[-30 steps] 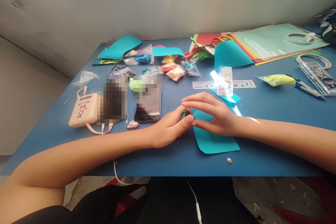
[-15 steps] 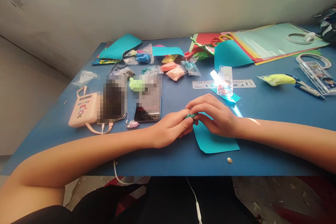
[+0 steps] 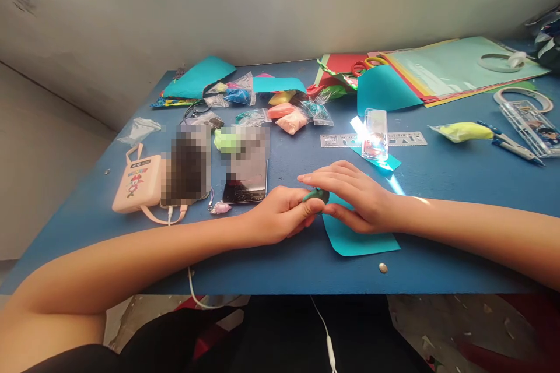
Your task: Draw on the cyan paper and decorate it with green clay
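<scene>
The left hand (image 3: 280, 218) has its fingertips closed around a small green lump (image 3: 317, 194), held just above the table (image 3: 459, 256). The right hand (image 3: 350, 195) lies flat over the lump from the far side, fingers stretched out and loose, its grip closed on nothing. The lump sits between both hands, at the near left corner of a teal sheet (image 3: 359, 239). A phone (image 3: 245, 189) lies just left of the hands.
</scene>
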The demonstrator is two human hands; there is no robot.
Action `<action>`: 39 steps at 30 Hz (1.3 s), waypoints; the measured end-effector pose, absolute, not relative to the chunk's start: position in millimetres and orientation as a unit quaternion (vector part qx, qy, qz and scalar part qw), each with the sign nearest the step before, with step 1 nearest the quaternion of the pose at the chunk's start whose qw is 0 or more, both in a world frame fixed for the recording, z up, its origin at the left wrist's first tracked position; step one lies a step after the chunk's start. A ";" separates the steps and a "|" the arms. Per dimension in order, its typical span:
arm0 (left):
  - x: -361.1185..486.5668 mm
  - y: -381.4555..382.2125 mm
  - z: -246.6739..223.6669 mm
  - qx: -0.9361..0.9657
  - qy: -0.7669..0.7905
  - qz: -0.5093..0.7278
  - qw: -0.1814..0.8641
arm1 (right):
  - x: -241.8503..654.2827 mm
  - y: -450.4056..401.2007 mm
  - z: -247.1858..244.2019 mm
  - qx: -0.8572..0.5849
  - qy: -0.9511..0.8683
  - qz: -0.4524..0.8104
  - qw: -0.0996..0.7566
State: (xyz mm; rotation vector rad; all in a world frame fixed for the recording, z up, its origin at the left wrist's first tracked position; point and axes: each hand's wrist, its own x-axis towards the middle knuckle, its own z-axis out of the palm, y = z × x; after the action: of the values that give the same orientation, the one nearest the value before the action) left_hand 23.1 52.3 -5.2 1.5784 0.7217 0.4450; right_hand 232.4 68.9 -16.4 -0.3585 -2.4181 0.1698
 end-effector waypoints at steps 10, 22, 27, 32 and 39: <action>23.0 55.6 3.9 0.719 0.268 0.175 0.617 | 225.6 66.0 -19.3 -0.112 -0.926 0.034 0.359; 23.5 55.4 -6.9 0.702 0.316 0.232 0.594 | 222.1 56.5 -18.9 -0.180 -0.953 -0.069 0.233; 25.0 49.1 -9.6 0.747 0.319 0.237 0.533 | 223.0 52.9 -16.2 -0.198 -0.932 -0.124 0.278; 19.4 37.2 -5.3 0.809 0.292 0.250 0.445 | 231.1 38.0 -2.0 -0.172 -0.923 -0.173 0.298; 16.8 11.8 -0.6 0.891 0.166 0.191 0.377 | 226.0 6.2 11.2 -0.130 -0.915 -0.210 0.319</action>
State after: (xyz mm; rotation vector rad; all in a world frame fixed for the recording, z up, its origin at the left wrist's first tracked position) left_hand 16.8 11.8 -0.6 2.2780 0.4243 0.4875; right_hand 226.0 6.2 11.2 -0.3418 -2.4062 -0.5513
